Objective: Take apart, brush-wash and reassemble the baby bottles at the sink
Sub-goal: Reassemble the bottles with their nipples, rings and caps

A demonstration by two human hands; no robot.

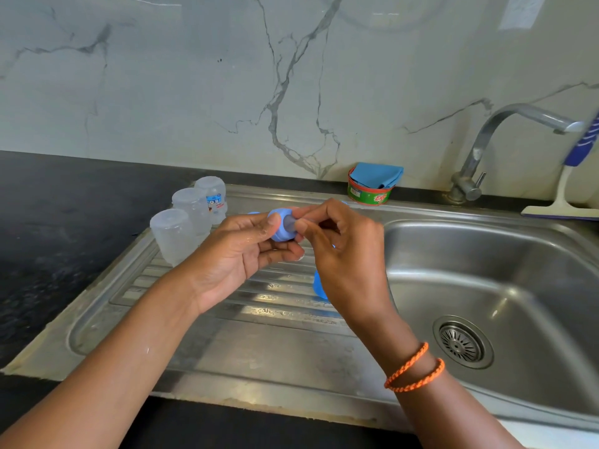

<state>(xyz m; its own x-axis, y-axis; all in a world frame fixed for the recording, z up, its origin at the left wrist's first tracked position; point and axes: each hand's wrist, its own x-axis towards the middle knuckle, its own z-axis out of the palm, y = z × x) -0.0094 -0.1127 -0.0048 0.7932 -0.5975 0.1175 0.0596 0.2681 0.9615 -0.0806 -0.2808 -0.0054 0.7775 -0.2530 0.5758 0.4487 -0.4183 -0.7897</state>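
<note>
Above the steel draining board (246,335), my left hand (246,251) holds a blue bottle collar ring (281,225) with a clear teat (289,222) seated in its opening. My right hand (340,251) pinches the teat with thumb and fingertips. Three clear bottle bodies (191,215) stand upside down at the board's back left. A blue cap (319,285) stands on the board, mostly hidden behind my right hand. Another blue piece (253,213) peeks out behind my left thumb.
The sink bowl (486,286) with its drain (462,341) lies to the right, under a steel tap (479,150). A green dish-soap tub (369,189) with a blue cloth sits on the back rim. A blue-and-white brush (570,176) leans at far right. Dark counter (48,238) extends left.
</note>
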